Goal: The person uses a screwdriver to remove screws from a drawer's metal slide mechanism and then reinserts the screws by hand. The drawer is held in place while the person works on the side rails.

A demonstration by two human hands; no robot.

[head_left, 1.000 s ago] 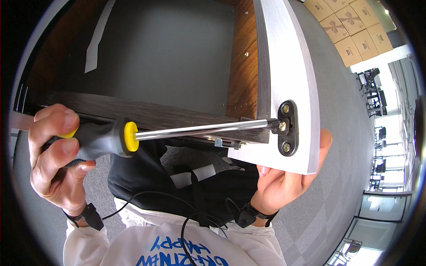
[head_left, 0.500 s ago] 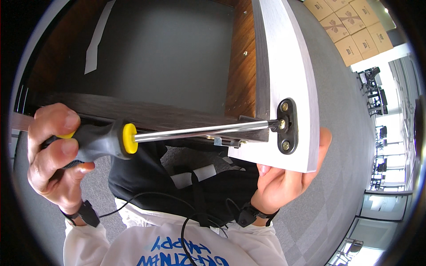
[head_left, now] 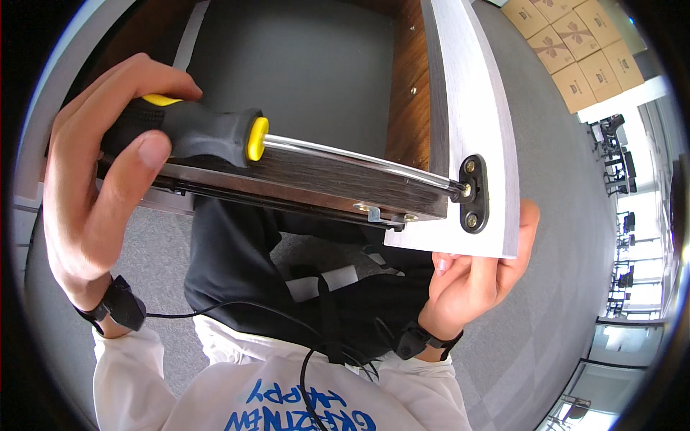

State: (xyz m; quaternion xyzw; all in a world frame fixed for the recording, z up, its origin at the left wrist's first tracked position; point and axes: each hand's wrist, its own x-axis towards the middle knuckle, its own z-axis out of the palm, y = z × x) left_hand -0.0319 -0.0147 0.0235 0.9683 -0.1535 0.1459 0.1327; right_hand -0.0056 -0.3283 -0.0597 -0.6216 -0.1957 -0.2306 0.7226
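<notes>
My left hand is wrapped around the black and yellow handle of a screwdriver. Its long metal shaft slopes down to the right, and the tip meets the middle screw of a black oval fitting with several brass-coloured screws. That fitting sits on the white face of a drawer front panel. At the panel's near end, my right hand grips its edge, fingers partly hidden behind it. Beneath the shaft runs the drawer's dark wood side, with a small metal bracket near the panel.
The drawer's dark bottom panel fills the upper middle, with a white strip at its left. Grey carpet spreads to the right. Cardboard boxes are stacked far right, near chairs. A black cable runs from my left wrist.
My left hand and the screwdriver handle have swung upward and to the right, and the fingers have shifted on the handle. The tip stays at the fitting, where my right hand still holds the panel.
</notes>
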